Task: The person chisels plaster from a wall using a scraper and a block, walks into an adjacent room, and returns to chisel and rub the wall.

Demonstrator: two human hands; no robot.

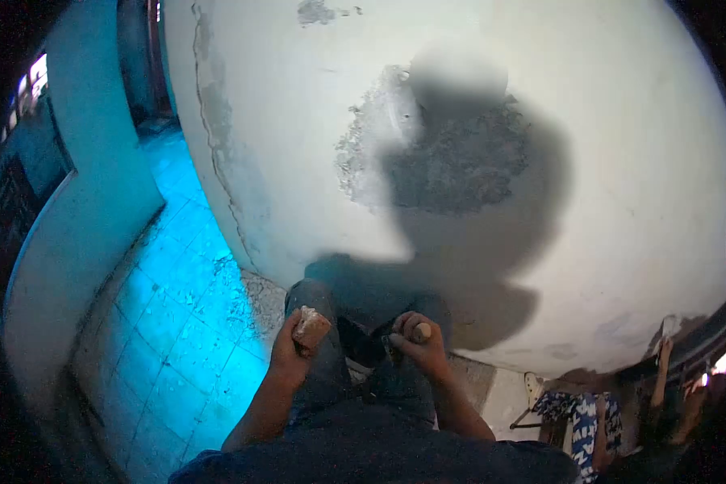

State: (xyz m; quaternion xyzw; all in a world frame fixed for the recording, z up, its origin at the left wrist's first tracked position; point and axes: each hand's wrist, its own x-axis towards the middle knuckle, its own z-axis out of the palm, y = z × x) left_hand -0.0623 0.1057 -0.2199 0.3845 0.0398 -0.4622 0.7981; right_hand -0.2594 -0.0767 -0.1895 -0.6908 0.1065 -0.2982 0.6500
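My left hand [287,353] is closed round a pinkish-brown chunk [312,328] with a crumbly white top, which looks like a piece of brick. It is raised over my left thigh. My right hand [424,352] grips a tool by its pale, round-ended handle [422,331], over my right thigh. The rest of that tool is dark and too hidden to tell its kind. In front of both hands rises a whitish wall [298,145] with a rough grey patch [363,157] of bare plaster, partly under my shadow.
A long crack [206,121] runs down the wall's left side. Dusty floor tiles [169,323] in blue light stretch out at left, beside a curved low wall [56,258]. At far right another person's arm [662,375] reaches up to the wall, near patterned clothing [585,423].
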